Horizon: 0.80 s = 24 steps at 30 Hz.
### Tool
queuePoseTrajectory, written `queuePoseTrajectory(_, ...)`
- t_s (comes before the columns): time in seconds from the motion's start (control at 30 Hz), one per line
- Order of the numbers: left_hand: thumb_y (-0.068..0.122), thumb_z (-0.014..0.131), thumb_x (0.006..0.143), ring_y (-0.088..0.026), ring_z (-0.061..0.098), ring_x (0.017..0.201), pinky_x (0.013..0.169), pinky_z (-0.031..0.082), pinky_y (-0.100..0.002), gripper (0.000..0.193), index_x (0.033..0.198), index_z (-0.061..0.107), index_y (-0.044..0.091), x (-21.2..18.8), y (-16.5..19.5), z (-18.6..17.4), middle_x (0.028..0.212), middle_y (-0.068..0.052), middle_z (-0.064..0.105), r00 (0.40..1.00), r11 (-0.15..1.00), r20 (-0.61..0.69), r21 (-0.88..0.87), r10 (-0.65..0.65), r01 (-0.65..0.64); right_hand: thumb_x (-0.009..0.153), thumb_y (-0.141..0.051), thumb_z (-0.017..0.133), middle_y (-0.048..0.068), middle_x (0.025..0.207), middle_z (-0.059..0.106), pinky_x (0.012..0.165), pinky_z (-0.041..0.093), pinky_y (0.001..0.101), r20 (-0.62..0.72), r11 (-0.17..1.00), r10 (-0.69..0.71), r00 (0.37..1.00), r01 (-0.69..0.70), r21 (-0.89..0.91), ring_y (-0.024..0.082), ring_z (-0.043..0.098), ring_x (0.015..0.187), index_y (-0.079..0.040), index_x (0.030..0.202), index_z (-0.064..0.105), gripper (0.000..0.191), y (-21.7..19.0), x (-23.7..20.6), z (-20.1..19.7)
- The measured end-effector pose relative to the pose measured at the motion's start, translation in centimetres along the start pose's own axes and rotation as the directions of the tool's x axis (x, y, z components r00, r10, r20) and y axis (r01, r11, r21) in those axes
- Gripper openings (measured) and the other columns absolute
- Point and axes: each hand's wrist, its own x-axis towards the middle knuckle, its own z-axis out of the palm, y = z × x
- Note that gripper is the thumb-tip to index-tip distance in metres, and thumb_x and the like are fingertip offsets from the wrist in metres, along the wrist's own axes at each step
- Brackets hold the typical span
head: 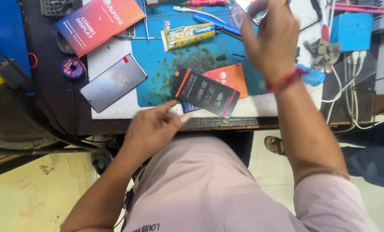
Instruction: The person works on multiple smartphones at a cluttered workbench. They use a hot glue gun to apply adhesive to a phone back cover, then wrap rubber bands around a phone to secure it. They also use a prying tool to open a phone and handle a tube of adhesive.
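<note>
My left hand hovers at the bench's front edge, fingers loosely curled, and its forefinger tip touches the lower left corner of a black rectangular pack with an orange stripe. That pack lies tilted over an orange card and a small blue item. My right hand, with a red thread band on the wrist, is raised over the back of the blue mat. Its fingers pinch a small clear piece, which is blurred.
A dark glass screen panel lies left of the mat, with a purple wire spool beside it. A yellow glue tube, a red-orange box, a blue box and white cables crowd the bench. A sandalled foot shows below.
</note>
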Motion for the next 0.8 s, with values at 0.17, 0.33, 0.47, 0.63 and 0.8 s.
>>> queuePoseTrajectory(0.17, 0.011, 0.067, 0.103, -0.009, 0.071, 0.091, 0.082, 0.059, -0.026, 0.023, 0.123, 0.065, 0.001, 1.4, 0.8, 1.1, 0.103, -0.008, 0.074, 0.777, 0.539, -0.315, -0.578, 0.546, -0.613, 0.096, -0.002, 0.066, 0.015, 0.099, 0.065, 0.067, 0.051, 0.0348, 0.136, 0.933, -0.223, 0.965, 0.171, 0.316, 0.03, 0.066, 0.081, 0.0, 0.112, 0.059, 0.018, -8.2, -4.5, -1.2)
queuePoseTrajectory(0.33, 0.007, 0.073, 0.101, -0.019, 0.076, 0.085, 0.074, 0.059, -0.03, 0.007, 0.105, 0.07, 0.001, 4.4, 2.0, 0.1, 0.098, -0.01, 0.075, 0.486, 0.523, -0.405, -0.023, 0.774, -0.852, 0.088, 0.013, 0.057, 0.019, 0.099, 0.064, 0.084, 0.049, 0.0427, 0.384, 0.9, -0.031, 0.923, -0.141, 0.413, 0.034, 0.06, 0.092, 0.001, 0.097, 0.06, 0.015, -6.7, -5.5, -4.1)
queuePoseTrajectory(0.47, 0.009, 0.073, 0.1, -0.027, 0.073, 0.083, 0.072, 0.057, -0.035, 0.005, 0.099, 0.072, 0.005, 4.2, 4.8, 0.5, 0.096, -0.011, 0.074, 0.362, 0.418, -0.333, 0.116, 0.871, -0.901, 0.098, 0.005, 0.062, 0.022, 0.12, 0.064, 0.106, 0.048, 0.0463, 0.245, 0.642, 0.247, 0.938, -0.348, 0.683, 0.035, 0.059, 0.117, 0.002, 0.108, 0.061, 0.011, -5.9, -9.5, -4.6)
queuePoseTrajectory(0.63, 0.025, 0.08, 0.088, -0.031, 0.068, 0.106, 0.098, 0.047, -0.048, 0.036, 0.116, 0.066, 0.006, 3.3, 6.6, 2.2, 0.112, -0.011, 0.072, 0.357, 0.357, -0.02, 0.119, 0.934, -0.926, 0.099, -0.014, 0.079, 0.018, 0.155, 0.048, 0.125, 0.042, 0.0437, 0.002, 0.595, 0.365, 0.931, -0.235, 0.769, 0.027, 0.046, 0.149, 0.001, 0.145, 0.046, 0.059, -4.9, -13.1, -3.3)
queuePoseTrajectory(0.8, 0.031, 0.083, 0.072, -0.033, 0.047, 0.136, 0.117, 0.003, -0.068, 0.09, 0.145, 0.041, 0.001, 6.9, 4.3, -0.4, 0.14, -0.014, 0.056, 0.418, 0.29, 0.219, 0.448, 0.882, -0.846, 0.089, -0.013, 0.089, 0.023, 0.158, 0.048, 0.119, 0.049, 0.044, 0.197, 0.708, 0.412, 0.89, -0.449, 0.545, 0.033, 0.053, 0.143, 0.004, 0.157, 0.037, 0.087, -3.8, -13.1, -3.3)
